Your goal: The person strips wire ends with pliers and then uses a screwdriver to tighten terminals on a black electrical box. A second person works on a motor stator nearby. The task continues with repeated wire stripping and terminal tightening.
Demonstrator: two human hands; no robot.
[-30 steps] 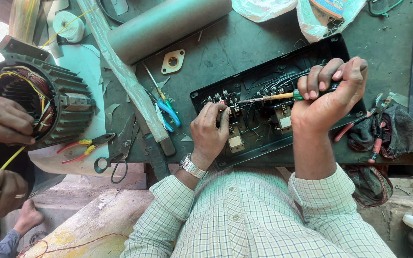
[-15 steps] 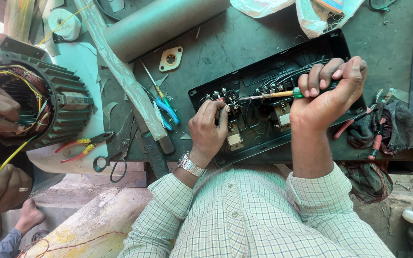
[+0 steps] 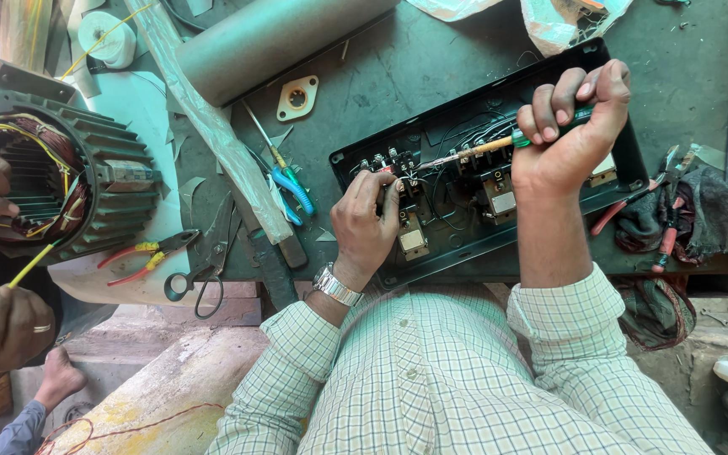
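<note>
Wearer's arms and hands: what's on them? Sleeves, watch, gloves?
Both hands are bare, no gloves. The left hand has a silver metal-band wristwatch at the wrist. Both arms wear a light shirt with a fine green check; the cuffs are rolled back, the left sleeve and the right sleeve alike.

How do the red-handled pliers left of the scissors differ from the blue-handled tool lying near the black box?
The red-handled pliers have red and yellow grips spread apart; the blue-handled tool has blue grips lying close together. The pliers rest on the pale sheet by the scissors; the blue tool lies on the dark table, partly under a plastic-wrapped strip. Both lie untouched by any hand.
</note>
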